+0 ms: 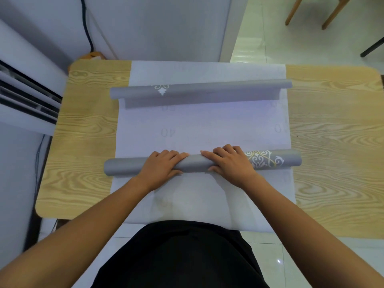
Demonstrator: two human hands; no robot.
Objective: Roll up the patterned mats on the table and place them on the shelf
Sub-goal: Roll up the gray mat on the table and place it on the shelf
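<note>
So, barely midway, I'd say: the left hand (pixel 161 167) and right hand (pixel 230 163) curl their fingers over the near roll (pixel 120 168) on the table (pixel 87 142). The far roll (pixel 207 90) lies loose beyond a flat white sheet (pixel 207 129). I can see no shelf.

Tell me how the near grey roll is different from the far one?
The left hand and right hand grip the near roll; nobody touches the far roll. The near roll shows gold-and-white swirls; the far roll only a small white ornament. The far roll's edge lies loose; the near roll looks tight. Both are grey.
</note>
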